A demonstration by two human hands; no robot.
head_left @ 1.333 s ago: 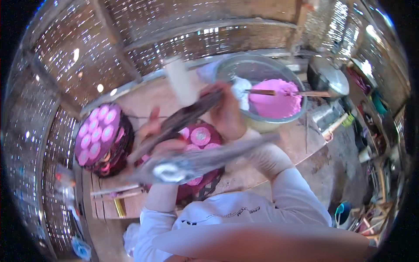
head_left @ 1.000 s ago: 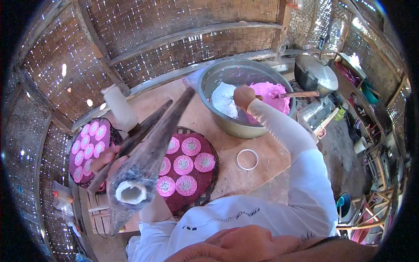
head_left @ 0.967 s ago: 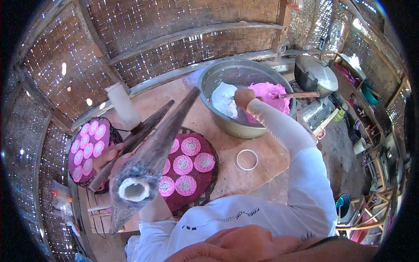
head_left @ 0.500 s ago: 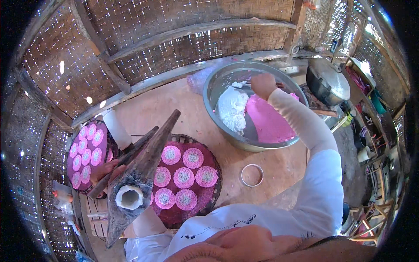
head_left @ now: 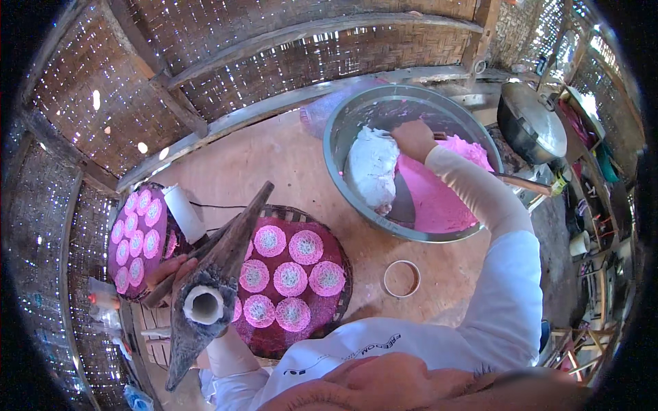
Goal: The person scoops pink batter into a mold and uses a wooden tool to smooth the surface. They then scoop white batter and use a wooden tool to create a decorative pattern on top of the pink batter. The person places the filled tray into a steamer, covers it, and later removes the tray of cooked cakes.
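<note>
Reaching far across the counter (head_left: 274,154), the right hand (head_left: 413,139) is down inside the big metal bowl (head_left: 343,130), fingers curled over the top of the white lump (head_left: 373,168) lying in the bowl's left half. Whether those fingers are pinching any of it, I cannot tell from up here. Pink dough (head_left: 439,198) fills the right half of the bowl, just beside the lump, and a wooden stick (head_left: 524,183) pokes out over the right rim.

Over on the near left, the left hand (head_left: 168,270) is wrapped round a dark wooden handle (head_left: 175,274), fingers closed on it. Right beside it rises the dark cone mould (head_left: 209,294), white paste showing in its round mouth, its tip slanting up toward the far right.

Under the cone sits a round woven tray (head_left: 339,264) lined with dark red cloth, carrying lacy pink discs (head_left: 291,277) in neat rows. Another tray (head_left: 113,270) of pink discs lies at the far left, with a white roll (head_left: 184,212) standing between the two. A small ring (head_left: 401,278) rests on the counter just right of the near tray. Beyond the bowl on the right, a lidded pot (head_left: 531,123) sits by the woven wall (head_left: 288,48).
</note>
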